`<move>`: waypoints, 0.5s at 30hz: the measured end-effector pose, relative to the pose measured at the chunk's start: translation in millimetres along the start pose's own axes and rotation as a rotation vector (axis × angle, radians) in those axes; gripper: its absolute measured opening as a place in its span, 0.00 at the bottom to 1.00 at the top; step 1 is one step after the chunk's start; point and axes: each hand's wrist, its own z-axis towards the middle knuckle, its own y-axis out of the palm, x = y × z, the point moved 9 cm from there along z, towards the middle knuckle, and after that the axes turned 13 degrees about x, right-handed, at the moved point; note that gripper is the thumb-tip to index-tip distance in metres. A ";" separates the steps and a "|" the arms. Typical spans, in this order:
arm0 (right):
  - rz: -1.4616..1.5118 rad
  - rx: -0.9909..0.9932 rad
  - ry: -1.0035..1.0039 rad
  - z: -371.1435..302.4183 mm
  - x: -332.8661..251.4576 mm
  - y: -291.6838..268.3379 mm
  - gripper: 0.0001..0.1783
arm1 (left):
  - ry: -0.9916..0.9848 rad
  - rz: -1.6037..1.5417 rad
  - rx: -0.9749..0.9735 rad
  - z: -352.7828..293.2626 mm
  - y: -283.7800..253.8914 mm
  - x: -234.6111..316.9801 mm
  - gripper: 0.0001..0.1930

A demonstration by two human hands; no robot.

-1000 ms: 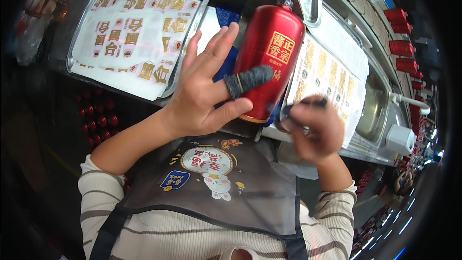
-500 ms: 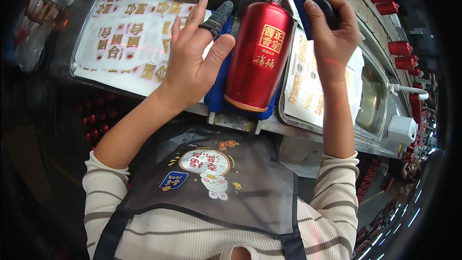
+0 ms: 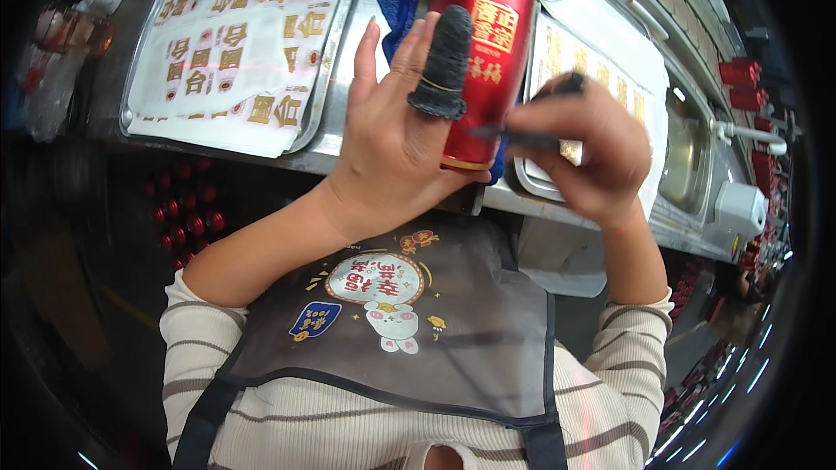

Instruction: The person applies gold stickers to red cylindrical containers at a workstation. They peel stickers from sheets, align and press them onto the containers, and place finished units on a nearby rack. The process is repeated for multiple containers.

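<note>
The red bottle (image 3: 499, 78) lies in front of you at the middle of the counter, its neck at the far end and its base toward you, with the gold panel facing up. A blue cloth (image 3: 396, 17) shows at the bottle's left and by its base.

Your left hand (image 3: 392, 144) is at the bottle's left side with its fingers raised and partly spread; the index finger, in a dark finger sleeve (image 3: 442, 70), overlaps the bottle's front. Your thumb is mostly hidden near the base, so how firmly that hand bears on the bottle cannot be told. Your right hand (image 3: 601, 152), blurred, is curled at the bottle's right near side, pinching a dark flat tool (image 3: 533, 139) whose edge points left at the bottle; whether it touches cannot be told.

On the left, a metal tray (image 3: 332, 70) carries white label sheets (image 3: 235, 43) with gold print. To the right, a second tray (image 3: 528, 184) carries more gold-printed sheets (image 3: 590, 54), partly behind your right hand. Farther right are a sink (image 3: 684, 165), a pale faucet (image 3: 749, 133) and a white container (image 3: 740, 209). Your dark apron (image 3: 470, 357) fills the near side.
</note>
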 end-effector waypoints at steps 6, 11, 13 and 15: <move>0.693 0.637 0.800 -45.0 105.8 -38.5 0.11 | -0.456 -0.409 -0.137 -31.6 7.3 -54.5 0.58; 0.400 0.469 1.027 -85.6 105.1 -4.0 0.08 | -0.009 -0.018 -0.190 5.9 3.7 12.1 0.49; 0.410 0.490 0.884 -70.9 84.6 15.9 0.11 | 0.132 0.093 -0.116 5.7 15.9 17.1 0.50; 0.386 0.457 0.920 -67.8 77.4 23.0 0.18 | 0.051 0.031 -0.102 7.2 12.8 9.2 0.51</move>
